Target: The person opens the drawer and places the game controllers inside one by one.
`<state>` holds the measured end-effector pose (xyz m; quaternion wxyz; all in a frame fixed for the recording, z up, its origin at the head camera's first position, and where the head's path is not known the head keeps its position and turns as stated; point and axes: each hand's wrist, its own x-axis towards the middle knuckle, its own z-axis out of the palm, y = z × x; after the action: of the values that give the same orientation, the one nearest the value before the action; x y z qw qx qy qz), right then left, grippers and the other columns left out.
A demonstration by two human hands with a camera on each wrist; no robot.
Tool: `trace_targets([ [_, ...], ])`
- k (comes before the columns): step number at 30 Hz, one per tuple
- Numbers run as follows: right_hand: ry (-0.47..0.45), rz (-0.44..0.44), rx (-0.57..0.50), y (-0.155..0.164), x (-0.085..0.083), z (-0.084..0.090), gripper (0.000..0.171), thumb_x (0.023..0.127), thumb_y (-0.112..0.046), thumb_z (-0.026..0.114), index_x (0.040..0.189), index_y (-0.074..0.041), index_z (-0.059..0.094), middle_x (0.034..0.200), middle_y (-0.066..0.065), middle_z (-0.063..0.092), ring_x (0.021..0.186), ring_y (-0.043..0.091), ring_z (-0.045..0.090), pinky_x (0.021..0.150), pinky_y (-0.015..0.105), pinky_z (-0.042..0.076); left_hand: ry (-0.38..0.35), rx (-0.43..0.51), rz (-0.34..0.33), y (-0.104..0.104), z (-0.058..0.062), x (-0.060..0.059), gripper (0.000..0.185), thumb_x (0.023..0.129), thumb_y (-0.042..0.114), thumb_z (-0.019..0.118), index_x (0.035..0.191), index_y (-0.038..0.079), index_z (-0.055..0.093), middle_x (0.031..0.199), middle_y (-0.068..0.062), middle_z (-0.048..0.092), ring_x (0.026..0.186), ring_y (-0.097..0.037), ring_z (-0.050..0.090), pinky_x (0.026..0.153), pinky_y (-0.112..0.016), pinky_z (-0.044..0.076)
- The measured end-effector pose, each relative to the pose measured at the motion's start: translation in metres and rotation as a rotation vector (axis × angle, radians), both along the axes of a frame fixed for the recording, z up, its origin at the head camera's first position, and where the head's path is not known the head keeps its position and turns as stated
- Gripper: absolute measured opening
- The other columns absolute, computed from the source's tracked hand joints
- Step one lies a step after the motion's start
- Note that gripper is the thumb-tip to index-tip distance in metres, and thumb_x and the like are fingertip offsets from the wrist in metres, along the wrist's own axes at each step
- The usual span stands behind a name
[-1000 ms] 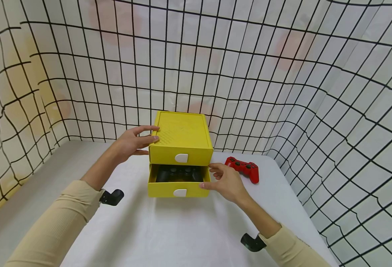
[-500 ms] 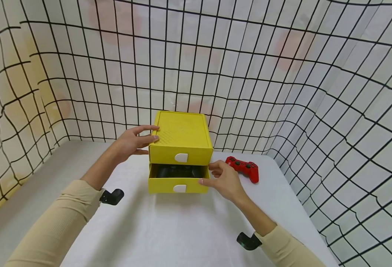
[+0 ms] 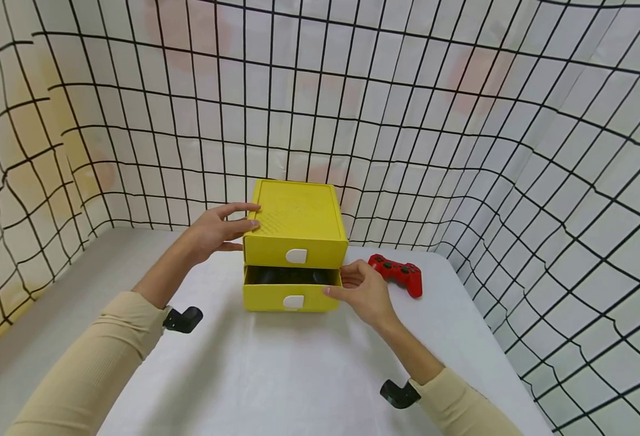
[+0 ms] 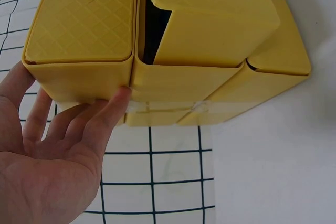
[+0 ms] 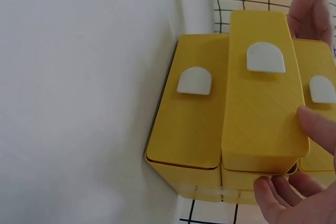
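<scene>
A yellow two-drawer box (image 3: 295,242) stands toward the far edge of the white surface (image 3: 298,375), roughly midway between its left and right edges. Upper drawer closed; lower drawer (image 3: 291,295) projects slightly from the box front, with a white tab handle at its centre. A black game controller (image 3: 289,276) is partly visible in the dark gap of the lower drawer.

The left hand (image 3: 214,232) rests against the left side of the box at its top edge, fingers extended and relaxed, touching the yellow wall without gripping.

The right hand (image 3: 362,292) is at the right end of the lower drawer front, fingers (image 3: 335,292) straight and pressing on the drawer face, not closed around it.

A red game controller (image 3: 398,274) lies on the surface just right of the box, near the far right corner, apart from the right hand.
</scene>
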<state>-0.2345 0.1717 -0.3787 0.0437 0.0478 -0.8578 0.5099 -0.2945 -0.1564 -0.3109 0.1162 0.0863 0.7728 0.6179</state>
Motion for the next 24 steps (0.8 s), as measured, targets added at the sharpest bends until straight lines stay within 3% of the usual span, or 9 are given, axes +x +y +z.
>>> trace_targets([
  [8, 0.1, -0.042, 0.02, -0.004, -0.007, -0.003, 0.041, 0.077, -0.027, 0.091, 0.101, -0.007, 0.064, 0.106, 0.008, 0.073, 0.099, 0.025, 0.071, 0.084, 0.036, 0.062, -0.002, -0.001, 0.006, 0.0, 0.0, -0.002, 0.057, 0.097, 0.037, 0.071, 0.149, 0.025, 0.051, 0.154, -0.005, 0.049, 0.143, -0.027, 0.048, 0.105, -0.047, 0.053],
  [16, 0.202, -0.095, -0.001, -0.011, -0.013, -0.01, 0.039, 0.077, -0.025, 0.09, 0.092, -0.005, 0.061, 0.094, 0.01, 0.07, 0.091, 0.025, 0.069, 0.072, 0.031, 0.059, -0.016, -0.011, 0.023, 0.001, 0.0, -0.001, 0.056, 0.096, 0.036, 0.071, 0.148, 0.026, 0.051, 0.153, -0.005, 0.051, 0.141, -0.028, 0.049, 0.106, -0.049, 0.052],
  [24, 0.24, -0.138, -0.028, -0.018, -0.016, -0.016, 0.041, 0.078, -0.025, 0.089, 0.099, -0.006, 0.059, 0.09, 0.01, 0.067, 0.086, 0.023, 0.064, 0.074, 0.031, 0.057, -0.008, -0.002, 0.012, 0.001, 0.0, 0.0, 0.055, 0.097, 0.035, 0.07, 0.148, 0.025, 0.051, 0.153, -0.005, 0.05, 0.141, -0.027, 0.049, 0.106, -0.049, 0.053],
])
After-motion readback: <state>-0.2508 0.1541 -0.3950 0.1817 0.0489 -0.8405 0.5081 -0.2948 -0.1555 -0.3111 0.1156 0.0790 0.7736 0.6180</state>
